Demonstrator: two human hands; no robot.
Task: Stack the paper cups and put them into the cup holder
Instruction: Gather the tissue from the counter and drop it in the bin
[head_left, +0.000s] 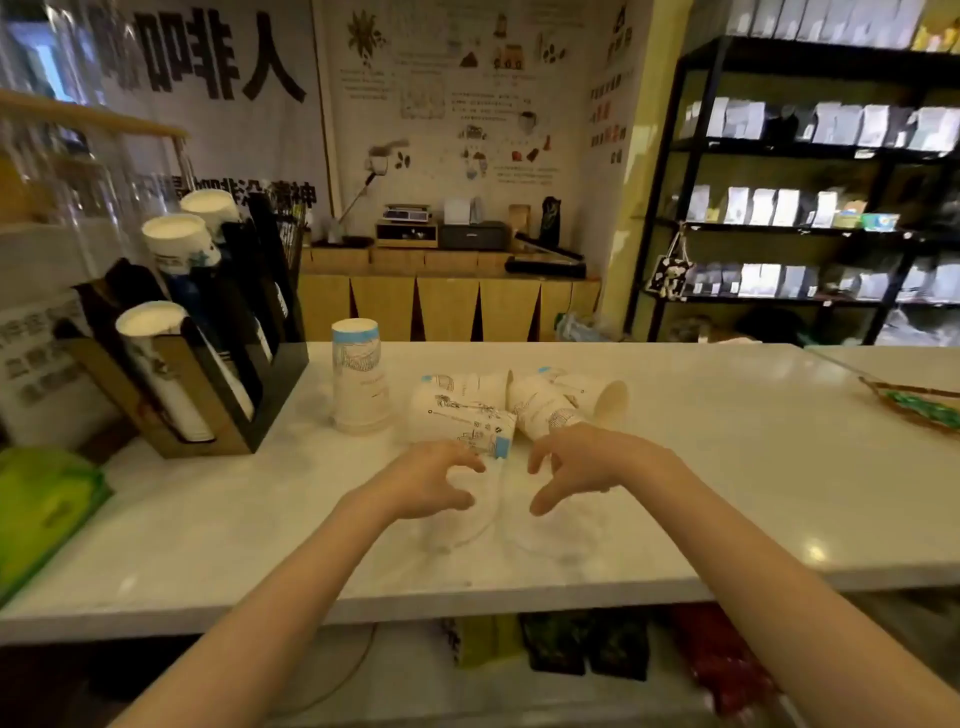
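Several white paper cups with blue print lie on their sides in a heap on the white counter (701, 467). The nearest lying cup (460, 423) points its base toward me, and another lying cup (540, 402) rests to its right. A short stack of upturned cups (359, 376) stands left of the heap. The black cup holder (236, 358) sits at the counter's left with cup stacks slanting in its slots. My left hand (431, 480) hovers just in front of the nearest cup, fingers spread and curled. My right hand (582, 462) hovers beside it, fingers apart, holding nothing.
A green bag (41, 509) lies at the counter's left front corner. A woven tray with green items (919, 408) sits at the far right. Behind the counter are a wooden cabinet (447, 306) and black shelves (810, 223) with packets.
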